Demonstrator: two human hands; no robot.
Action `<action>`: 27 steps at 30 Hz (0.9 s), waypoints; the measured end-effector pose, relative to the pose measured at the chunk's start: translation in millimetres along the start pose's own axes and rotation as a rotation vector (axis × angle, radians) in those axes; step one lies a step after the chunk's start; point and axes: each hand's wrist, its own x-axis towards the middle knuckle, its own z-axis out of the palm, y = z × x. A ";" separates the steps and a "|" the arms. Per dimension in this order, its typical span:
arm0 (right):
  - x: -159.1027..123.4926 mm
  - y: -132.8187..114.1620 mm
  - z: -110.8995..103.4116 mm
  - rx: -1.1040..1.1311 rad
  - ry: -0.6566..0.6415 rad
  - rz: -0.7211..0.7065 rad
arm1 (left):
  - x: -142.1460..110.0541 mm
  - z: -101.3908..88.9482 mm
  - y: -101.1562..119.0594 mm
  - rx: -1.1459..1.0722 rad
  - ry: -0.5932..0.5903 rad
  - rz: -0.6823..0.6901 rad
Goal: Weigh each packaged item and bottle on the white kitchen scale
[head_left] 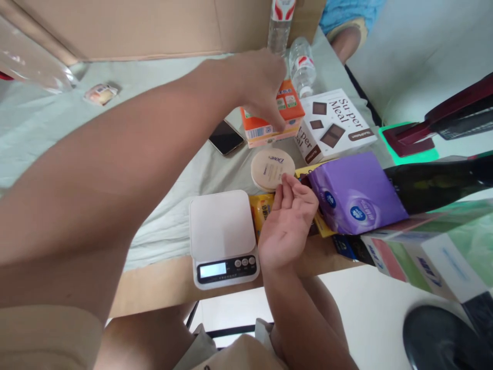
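Note:
My left hand (264, 85) reaches across from the left over an orange box (265, 134). Its thumb lies against the near face, and the other fingers curl over the far side, their tips partly hidden. My right hand (287, 221) is palm up, fingers loosely bent and holding nothing. Its fingertips are at the near rim of a round cream jar (271, 167) with a Dove lid. Left of that hand sits a white kitchen scale (223, 226) with a lit display. A yellow packet (263, 208) lies between scale and hand.
Behind the orange box are a standing water bottle (279, 33) and another lying down (303, 64). To the right are a white Super Meal box (337, 123), a purple tissue pack (358, 195) and a dark bottle (435, 182). A phone (226, 137) and small wrapped snack (100, 94) lie left.

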 end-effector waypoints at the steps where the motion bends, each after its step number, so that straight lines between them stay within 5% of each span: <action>1: -1.1 -0.2 3.1 0.032 0.019 0.010 | 6.6 5.8 0.3 -0.009 -0.003 0.015; 7: -3.0 -7.8 9.0 0.106 0.063 -0.001 | 22.7 28.4 10.0 -0.068 -0.039 0.056; 20: -0.5 -20.3 7.2 0.045 0.050 0.014 | 37.5 42.0 26.5 -0.143 -0.189 0.031; 24: -0.7 -23.5 4.4 -0.020 0.022 0.015 | 9.3 28.6 21.4 -0.206 -0.144 -0.054; 27: -2.6 -23.7 4.4 -0.051 -0.015 0.016 | -54.5 30.7 9.8 -0.315 0.093 -0.126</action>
